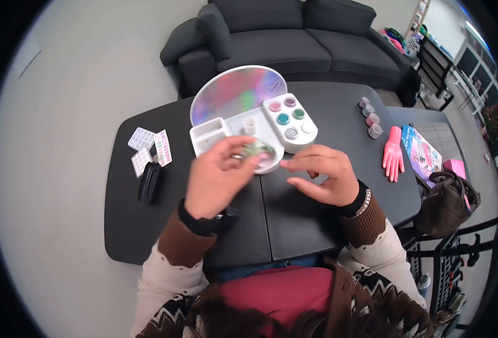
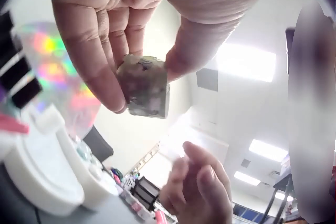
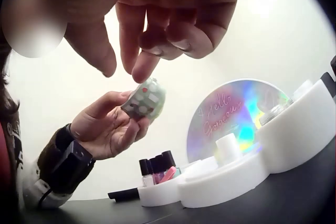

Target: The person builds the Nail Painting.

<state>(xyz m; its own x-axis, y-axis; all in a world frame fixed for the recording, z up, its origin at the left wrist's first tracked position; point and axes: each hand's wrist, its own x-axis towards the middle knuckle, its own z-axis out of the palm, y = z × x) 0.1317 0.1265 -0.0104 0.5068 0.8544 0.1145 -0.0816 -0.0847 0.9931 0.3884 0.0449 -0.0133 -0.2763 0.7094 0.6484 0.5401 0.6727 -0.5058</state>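
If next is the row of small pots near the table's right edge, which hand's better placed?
Right, likely: the right hand holds nothing and is nearer the row of pots; the left hand pinches a patterned piece.

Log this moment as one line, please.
left hand: pinches small greenish item | right hand: nearby, holding nothing | white organizer: on dark table
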